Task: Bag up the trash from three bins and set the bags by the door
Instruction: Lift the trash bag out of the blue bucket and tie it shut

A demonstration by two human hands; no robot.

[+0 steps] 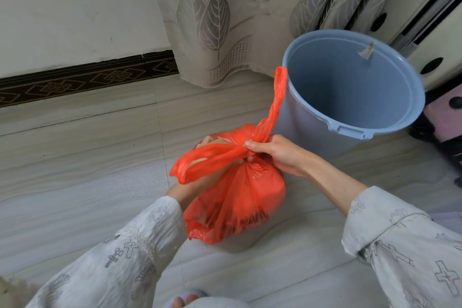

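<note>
On the pale tiled floor (75,157), just in front of the person's knees, sits a full red plastic bag (237,197), its neck gathered into a bunch at the top. The right hand (277,155) has its grip pressed around that gathered neck, thumb and fingers pinching the plastic where two twisted handle strips leave it. One strip rises up and to the right, its end lying against the rim of the blue bin (355,87); the other loops out to the left. The left hand (200,177) is mostly hidden behind this left loop and the bag's upper part. A few fingertips show past the red film near the top of the bag, but whether its grip is curled on the plastic or spread cannot be told. The blue bin stands just behind and to the right of the bag, with only a small scrap stuck near its far rim. A leaf-patterned curtain (225,20) hangs behind it, reaching the floor.
</note>
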